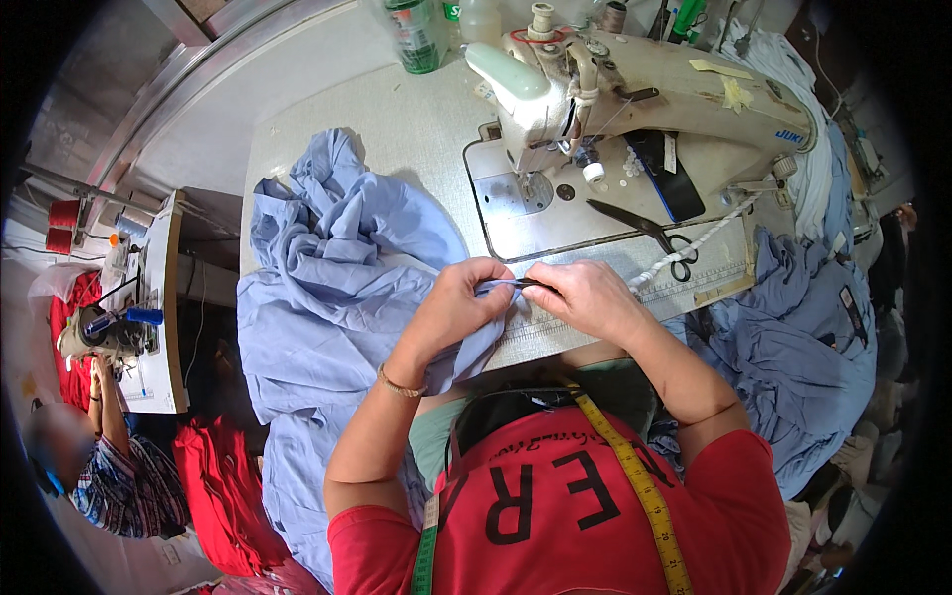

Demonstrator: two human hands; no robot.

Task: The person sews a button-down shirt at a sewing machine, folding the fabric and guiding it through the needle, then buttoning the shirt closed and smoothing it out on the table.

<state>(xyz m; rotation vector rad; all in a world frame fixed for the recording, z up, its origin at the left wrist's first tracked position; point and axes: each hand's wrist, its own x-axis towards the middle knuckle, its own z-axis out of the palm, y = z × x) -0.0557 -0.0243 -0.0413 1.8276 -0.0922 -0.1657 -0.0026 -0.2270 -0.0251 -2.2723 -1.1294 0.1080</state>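
At the table's front edge, a light blue garment [342, 223] lies bunched and hangs over the edge. My left hand [458, 307] is closed, pinching a folded edge of it between thumb and fingers. Close beside it, my right hand [587, 299] is closed around a small, thin dark thing [534, 284] whose tip meets the pinched cloth. Its kind is mostly hidden by my fingers. Black scissors [650, 233] lie just beyond my right hand, next to a white twisted cord [684, 248].
A sewing machine [674, 84] stands at the back right, with a dark phone [674, 178] and small white buttons [632, 164] by it. More blue garments [773, 347] are heaped at right. Another person [124, 466] works at a machine far left, near red cloth [223, 496].
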